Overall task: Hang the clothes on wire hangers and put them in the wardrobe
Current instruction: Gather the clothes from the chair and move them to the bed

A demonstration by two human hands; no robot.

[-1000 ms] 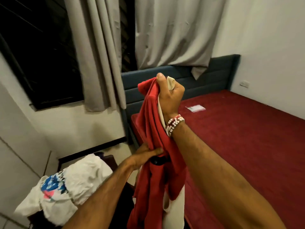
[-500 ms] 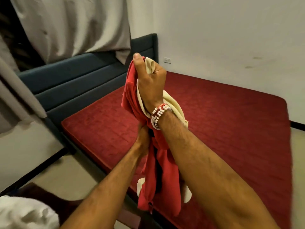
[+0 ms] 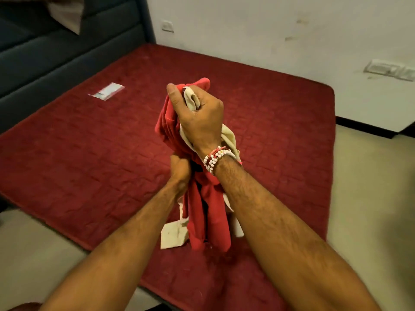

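Head view shows your right hand (image 3: pixel 199 122) at the centre of the frame, fisted tightly round the top of a bundle of clothes (image 3: pixel 202 212). A red garment (image 3: pixel 166 122) and a cream garment (image 3: pixel 174 236) are gathered together there, and a cream fold pokes out between thumb and forefinger. Your left hand (image 3: pixel 179 173) sits just below it, wrapped round the bundle's middle; its fingers are mostly hidden behind the cloth. Gripping at two heights this way probably keeps the loose fabric in one column, so nothing slips or drags.

The tails hang down over the near edge of the bed (image 3: pixel 89 142), whose red mattress fills the middle of the frame, with the dark headboard (image 3: pixel 56 52) at upper left. A small pale packet (image 3: pixel 106 91) lies on the mattress, well apart from the bundle. A beaded bracelet (image 3: pixel 216 158) circles your right wrist.

No wire hanger or wardrobe is in sight, so hanging has likely not begun. The bed looks like a sensible place to separate the garments.
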